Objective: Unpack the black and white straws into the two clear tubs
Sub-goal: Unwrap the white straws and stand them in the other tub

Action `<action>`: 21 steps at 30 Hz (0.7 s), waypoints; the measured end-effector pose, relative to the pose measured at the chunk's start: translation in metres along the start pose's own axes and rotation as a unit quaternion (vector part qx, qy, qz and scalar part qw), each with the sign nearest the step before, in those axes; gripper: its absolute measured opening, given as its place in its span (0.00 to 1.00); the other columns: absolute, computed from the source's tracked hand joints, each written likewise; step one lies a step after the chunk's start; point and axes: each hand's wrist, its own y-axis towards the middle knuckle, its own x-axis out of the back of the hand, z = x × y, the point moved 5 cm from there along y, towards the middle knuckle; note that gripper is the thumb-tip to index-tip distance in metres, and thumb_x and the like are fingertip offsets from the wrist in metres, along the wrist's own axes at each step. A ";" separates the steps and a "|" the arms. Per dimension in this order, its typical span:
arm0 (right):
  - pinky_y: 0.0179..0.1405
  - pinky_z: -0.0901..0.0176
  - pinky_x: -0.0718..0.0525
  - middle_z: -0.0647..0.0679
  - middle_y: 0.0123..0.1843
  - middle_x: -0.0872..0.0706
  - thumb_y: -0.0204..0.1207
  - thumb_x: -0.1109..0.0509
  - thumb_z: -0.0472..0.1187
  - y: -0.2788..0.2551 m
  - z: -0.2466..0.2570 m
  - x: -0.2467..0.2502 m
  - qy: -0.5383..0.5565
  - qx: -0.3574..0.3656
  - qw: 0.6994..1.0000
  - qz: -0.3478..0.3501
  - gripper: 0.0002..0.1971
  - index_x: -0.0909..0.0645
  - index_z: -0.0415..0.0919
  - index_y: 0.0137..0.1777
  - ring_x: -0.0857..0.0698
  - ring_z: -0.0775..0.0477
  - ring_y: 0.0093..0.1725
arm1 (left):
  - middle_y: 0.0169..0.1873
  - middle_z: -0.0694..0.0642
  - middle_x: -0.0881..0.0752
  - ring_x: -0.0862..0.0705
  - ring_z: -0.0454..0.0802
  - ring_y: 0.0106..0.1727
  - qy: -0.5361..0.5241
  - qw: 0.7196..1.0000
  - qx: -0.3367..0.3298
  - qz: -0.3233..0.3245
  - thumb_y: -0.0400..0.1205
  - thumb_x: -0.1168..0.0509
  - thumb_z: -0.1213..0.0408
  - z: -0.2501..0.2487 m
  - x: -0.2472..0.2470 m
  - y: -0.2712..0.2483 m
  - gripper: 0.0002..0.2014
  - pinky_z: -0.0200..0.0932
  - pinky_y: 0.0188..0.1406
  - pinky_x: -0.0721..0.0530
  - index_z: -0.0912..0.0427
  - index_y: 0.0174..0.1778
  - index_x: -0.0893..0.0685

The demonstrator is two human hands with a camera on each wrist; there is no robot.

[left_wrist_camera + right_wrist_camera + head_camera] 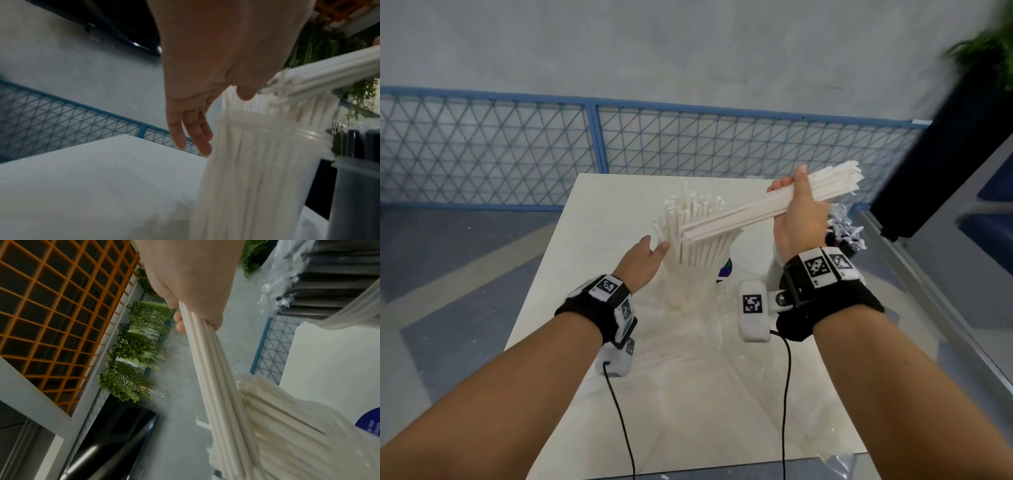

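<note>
Head view: right hand (799,219) grips white straws (739,214), hiding the second tub; left hand (643,262) open, empty.

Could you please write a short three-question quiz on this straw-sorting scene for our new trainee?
1. True or false: the right hand grips a bundle of white straws.
2. The left hand is: A) open beside the white-straw tub; B) pinching a black straw; C) flat on the table.
3. Fill in: the straws standing in the nearer tub are ____.

Key: 1 true; 2 A; 3 white.
</note>
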 end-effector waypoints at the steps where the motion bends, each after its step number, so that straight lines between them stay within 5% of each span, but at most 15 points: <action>1: 0.38 0.57 0.16 0.48 0.28 0.20 0.80 0.34 0.36 0.000 -0.002 -0.003 -0.016 0.012 1.000 0.011 0.03 0.24 0.37 0.47 0.20 0.51 0.29 | 0.64 0.63 0.22 0.18 0.59 0.58 -0.029 0.999 0.019 0.001 0.84 0.46 0.50 -0.001 0.000 0.004 0.32 0.49 0.62 0.26 0.66 0.79 0.44; 5: 0.56 0.46 0.19 0.51 0.29 0.16 0.79 0.34 0.35 -0.009 -0.010 -0.020 -0.138 0.047 0.985 0.097 0.17 0.18 0.48 0.29 0.17 0.47 0.38 | 0.50 0.62 0.19 0.17 0.53 0.34 -0.195 0.978 0.075 0.025 0.82 0.38 0.66 0.000 -0.008 0.010 0.27 0.45 0.43 0.16 0.63 0.77 0.38; 7: 0.53 0.47 0.17 0.50 0.29 0.17 0.79 0.34 0.35 -0.011 -0.011 -0.029 -0.158 0.047 0.978 0.129 0.13 0.20 0.47 0.34 0.17 0.48 0.36 | 0.37 0.59 0.20 0.19 0.52 0.30 -0.231 0.970 0.070 0.025 0.82 0.39 0.70 0.000 -0.009 0.009 0.24 0.44 0.38 0.14 0.60 0.75 0.35; 10: 0.50 0.47 0.18 0.51 0.28 0.18 0.78 0.32 0.36 -0.015 -0.005 -0.040 -0.170 0.061 0.967 0.181 0.10 0.21 0.47 0.36 0.18 0.49 0.34 | 0.37 0.57 0.20 0.20 0.51 0.28 -0.272 0.959 0.061 0.047 0.83 0.40 0.70 -0.001 -0.011 0.004 0.24 0.41 0.35 0.13 0.54 0.75 0.34; 13: 0.48 0.56 0.19 0.52 0.30 0.15 0.75 0.29 0.38 -0.031 -0.008 -0.053 -0.326 0.085 0.889 0.310 0.12 0.19 0.51 0.32 0.16 0.50 0.38 | 0.37 0.55 0.19 0.19 0.49 0.26 -0.294 0.953 0.057 0.056 0.83 0.40 0.69 -0.001 -0.012 0.000 0.24 0.42 0.39 0.12 0.53 0.75 0.34; 16: 0.48 0.63 0.17 0.51 0.36 0.13 0.73 0.26 0.37 -0.043 -0.035 -0.054 -0.408 0.012 0.818 0.405 0.07 0.18 0.47 0.36 0.13 0.52 0.42 | 0.40 0.56 0.18 0.19 0.47 0.24 -0.291 0.954 0.053 0.057 0.83 0.39 0.69 0.000 -0.012 0.000 0.24 0.45 0.44 0.12 0.52 0.75 0.33; 18: 0.49 0.63 0.18 0.48 0.39 0.13 0.73 0.26 0.39 -0.042 -0.051 -0.048 -0.418 -0.015 0.817 0.398 0.04 0.18 0.41 0.39 0.13 0.51 0.44 | 0.46 0.59 0.18 0.19 0.47 0.25 -0.283 0.956 0.052 0.061 0.82 0.39 0.68 0.000 -0.011 0.000 0.25 0.46 0.47 0.12 0.51 0.76 0.34; 21: 0.57 0.51 0.18 0.47 0.37 0.13 0.75 0.28 0.42 -0.030 -0.065 -0.037 -0.372 -0.031 0.863 0.340 0.06 0.17 0.44 0.37 0.13 0.46 0.46 | 0.45 0.57 0.18 0.19 0.47 0.25 -0.279 0.957 0.059 0.060 0.82 0.38 0.68 -0.001 -0.010 0.001 0.26 0.44 0.44 0.12 0.51 0.76 0.34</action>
